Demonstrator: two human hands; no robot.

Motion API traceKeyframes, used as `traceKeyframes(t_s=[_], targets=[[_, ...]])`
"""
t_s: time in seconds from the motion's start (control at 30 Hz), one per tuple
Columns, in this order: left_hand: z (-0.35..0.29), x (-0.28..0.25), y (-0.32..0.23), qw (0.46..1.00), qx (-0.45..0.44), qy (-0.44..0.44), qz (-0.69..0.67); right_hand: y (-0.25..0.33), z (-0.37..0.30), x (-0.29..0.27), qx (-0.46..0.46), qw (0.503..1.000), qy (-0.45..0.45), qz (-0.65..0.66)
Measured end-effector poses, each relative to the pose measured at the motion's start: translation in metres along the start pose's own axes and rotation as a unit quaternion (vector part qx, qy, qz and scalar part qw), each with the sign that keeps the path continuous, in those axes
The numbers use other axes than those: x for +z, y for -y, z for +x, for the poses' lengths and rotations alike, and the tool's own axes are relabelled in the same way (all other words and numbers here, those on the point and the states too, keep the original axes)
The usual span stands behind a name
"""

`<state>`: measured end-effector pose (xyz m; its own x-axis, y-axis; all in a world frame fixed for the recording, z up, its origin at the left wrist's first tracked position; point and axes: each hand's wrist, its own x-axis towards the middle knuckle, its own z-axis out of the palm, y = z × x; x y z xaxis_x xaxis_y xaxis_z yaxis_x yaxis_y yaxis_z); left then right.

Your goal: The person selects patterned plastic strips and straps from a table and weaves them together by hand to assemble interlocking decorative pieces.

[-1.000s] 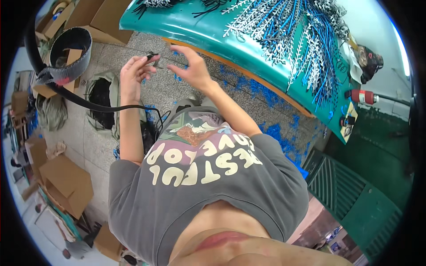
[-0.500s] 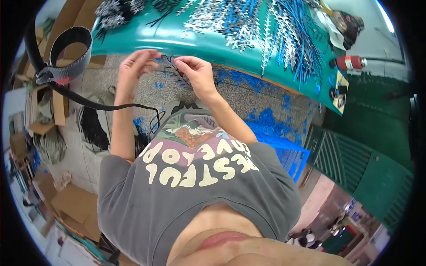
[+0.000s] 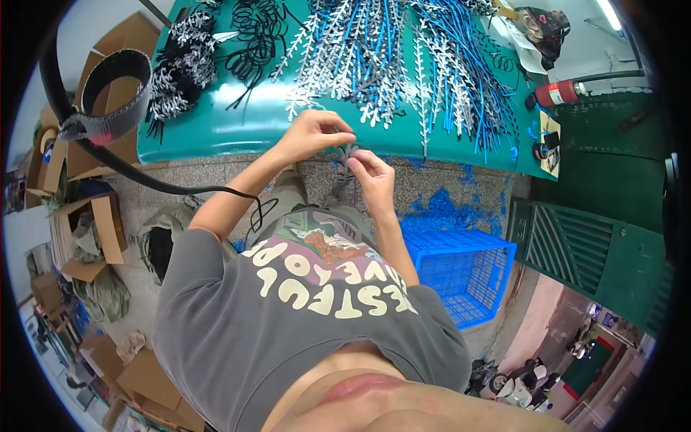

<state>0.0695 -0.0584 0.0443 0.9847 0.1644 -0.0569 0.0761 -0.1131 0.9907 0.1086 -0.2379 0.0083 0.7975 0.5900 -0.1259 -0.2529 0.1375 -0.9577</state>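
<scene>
In front of my body, just off the near edge of the green table, my right hand pinches a thin dark strand between thumb and fingers. The strand hangs down below the fingers, toward my lap, and looks grey-black with small notched edges. My left hand comes over from the left, its thumb and fingertips closed at the strand's upper end, touching or nearly touching my right fingertips. Exactly how the strand runs between the fingertips is too small to make out.
Silver leafy garlands and blue strands lie across the green table. Coiled black cords and a dark-silver bundle are at its left. A blue crate stands right of me. Cardboard boxes stand left; a black cable crosses nearby.
Both hands have shifted right in the view, with the strand. My left hand, blurred and apart from the strand before, has come in to meet my right fingertips. The view has shifted, showing more table.
</scene>
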Motion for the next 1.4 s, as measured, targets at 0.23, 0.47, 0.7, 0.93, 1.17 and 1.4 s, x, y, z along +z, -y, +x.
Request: traceKeyframes(t_s=[0.23, 0.47, 0.7, 0.93, 1.17, 1.4], targets=[[0.078, -0.171, 0.074, 0.993, 0.004, -0.100, 0.064, -0.010, 0.010, 0.022, 0.103, 0.993, -0.054, -0.026], [0.187, -0.377, 0.213, 0.840, -0.241, -0.417, -0.251, 0.013, 0.005, 0.043, 0.133, 0.984, -0.120, -0.025], [0.209, -0.362, 0.225, 0.879, -0.110, -0.376, -0.272, 0.024, 0.008, 0.054, 0.036, 0.982, -0.145, -0.114], [0.164, -0.309, 0.107, 0.864, 0.249, -0.265, 0.348, 0.047, 0.019, 0.046, 0.053, 0.964, -0.250, -0.071], [0.081, -0.176, 0.004, 0.924, 0.278, 0.125, 0.232, 0.076, 0.022, 0.029, 0.045, 0.971, -0.225, -0.063], [0.031, -0.058, -0.030, 0.918, 0.271, 0.234, 0.173, 0.084, -0.002, 0.021, 0.001, 1.000, 0.016, 0.014]])
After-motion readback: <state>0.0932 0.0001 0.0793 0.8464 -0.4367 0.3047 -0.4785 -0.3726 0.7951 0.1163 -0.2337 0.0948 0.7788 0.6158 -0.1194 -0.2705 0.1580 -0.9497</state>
